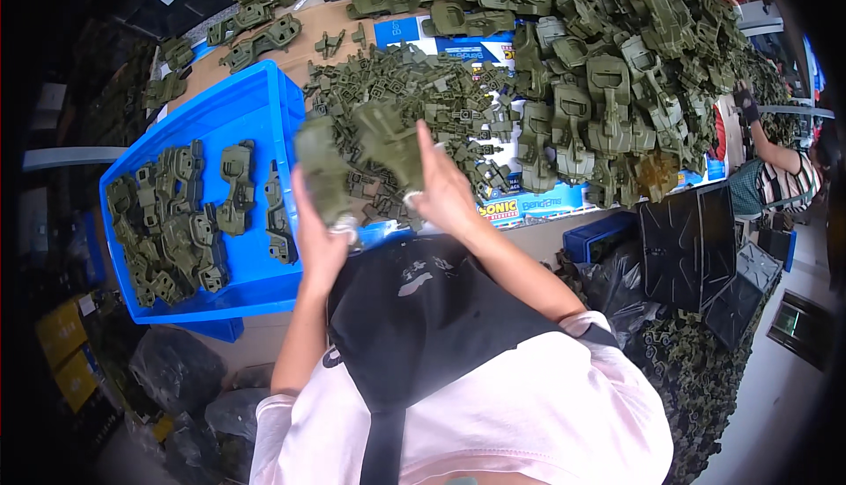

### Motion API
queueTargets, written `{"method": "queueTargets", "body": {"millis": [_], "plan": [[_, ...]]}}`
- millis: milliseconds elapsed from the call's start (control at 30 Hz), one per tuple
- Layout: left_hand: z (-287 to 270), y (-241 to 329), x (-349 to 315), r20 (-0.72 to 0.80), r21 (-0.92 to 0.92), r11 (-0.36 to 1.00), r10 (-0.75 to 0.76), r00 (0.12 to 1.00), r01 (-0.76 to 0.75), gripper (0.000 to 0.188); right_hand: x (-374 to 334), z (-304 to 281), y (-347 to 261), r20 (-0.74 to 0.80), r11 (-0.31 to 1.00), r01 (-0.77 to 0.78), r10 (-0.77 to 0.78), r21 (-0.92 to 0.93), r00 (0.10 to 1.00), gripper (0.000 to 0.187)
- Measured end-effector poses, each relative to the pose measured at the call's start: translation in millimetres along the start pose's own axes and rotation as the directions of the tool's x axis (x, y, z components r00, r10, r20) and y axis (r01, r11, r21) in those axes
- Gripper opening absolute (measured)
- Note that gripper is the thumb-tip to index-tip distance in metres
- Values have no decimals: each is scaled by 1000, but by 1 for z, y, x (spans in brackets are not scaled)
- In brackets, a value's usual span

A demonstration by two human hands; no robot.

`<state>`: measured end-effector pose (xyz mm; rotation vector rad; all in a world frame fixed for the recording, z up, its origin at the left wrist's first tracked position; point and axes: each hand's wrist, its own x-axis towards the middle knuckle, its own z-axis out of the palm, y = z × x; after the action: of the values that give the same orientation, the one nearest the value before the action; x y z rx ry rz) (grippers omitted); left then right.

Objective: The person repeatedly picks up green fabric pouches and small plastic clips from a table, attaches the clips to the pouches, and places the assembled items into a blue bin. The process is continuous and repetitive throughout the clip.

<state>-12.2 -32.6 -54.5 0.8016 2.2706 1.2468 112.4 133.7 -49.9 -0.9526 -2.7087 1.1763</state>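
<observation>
Your left hand (319,243) is clamped on one green plastic part (322,172), long axis upright; your right hand (445,194) grips another part (388,141) just beside it.

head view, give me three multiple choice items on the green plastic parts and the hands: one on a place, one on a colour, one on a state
1. Where does the blue bin sit relative to the person?
A. to the person's left
B. to the person's right
C. behind the loose pile

2. What colour are the moulded parts in the bin?
A. bright red
B. olive green
C. white

3. What are the two hands doing?
A. both lie flat and empty
B. each holds a green part
C. both grip the bin's rim

Answers:
1. A, the bin lies left of the hands on the table.
2. B, they match the olive green loose pile beside the bin.
3. B, the left hand grips one green part and the right hand another green part, raised above the table.
</observation>
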Motion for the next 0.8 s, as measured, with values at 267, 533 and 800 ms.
{"method": "queueTargets", "body": {"millis": [267,533,800], "plan": [[-15,11,17,557,-798,202,-116,822,568,77,54,-29,120,-272,875,196,-340,-444,900,33],[7,13,30,501,-759,379,-181,846,530,57,93,-44,185,-181,937,193,-252,-290,951,26],[-3,55,31,521,-597,694,-45,852,402,68,-5,-85,4,-177,857,514,-501,30,847,31]]}}
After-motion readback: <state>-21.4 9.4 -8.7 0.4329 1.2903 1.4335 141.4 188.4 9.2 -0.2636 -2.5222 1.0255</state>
